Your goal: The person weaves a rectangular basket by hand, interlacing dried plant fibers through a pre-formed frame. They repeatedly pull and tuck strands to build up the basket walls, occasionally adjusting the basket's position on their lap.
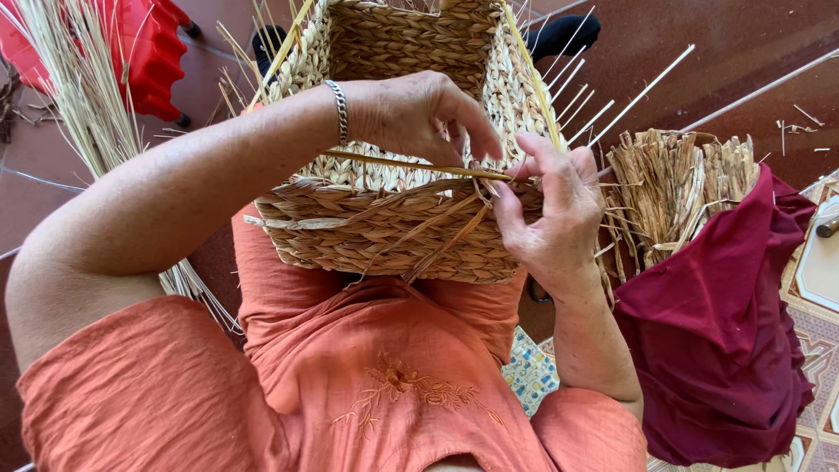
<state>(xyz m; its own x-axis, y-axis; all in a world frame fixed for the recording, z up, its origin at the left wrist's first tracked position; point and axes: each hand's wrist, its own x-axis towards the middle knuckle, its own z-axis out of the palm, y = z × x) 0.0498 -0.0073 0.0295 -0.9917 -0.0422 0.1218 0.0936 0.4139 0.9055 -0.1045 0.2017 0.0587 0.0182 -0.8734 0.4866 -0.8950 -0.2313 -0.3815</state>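
Head view: a rectangular woven basket (393, 175) of braided dried straw is propped on the lap, open mouth facing away, rim edge toward the body. Thin pale upright stakes (577, 83) are seen projecting beyond the far rim.

Left hand (415, 114) is laid over the near rim, fingers curled down, thumb and forefinger pinched on the loose braid strand (419, 166) running across the rim. A metal bracelet (337, 109) is worn at that wrist. Right hand (551, 214) is pressed against the right corner of the basket, fingers bent round strand ends there; whether a strand is fully clamped cannot be told. Hands are close together, not touching.

Handling, judged:
- Basket is likely light; walls are stiffened by the stakes but still give under pressure. Best gripped at rim or corners, where the braid is doubled.
- Loose strands are soft, fibrous, not slippery; they are likely frayed or snapped if bent sharply when dry. To be held near the weave, not at the tip.
- Stakes are thin and brittle-looking; not to be used as a grip.

Nearby: a bundle of dried straw (673, 183) wrapped in a dark red cloth (725, 332) lies just right of the basket; a sheaf of pale reeds (79, 96) stands at left, before a red plastic stool (144, 48).
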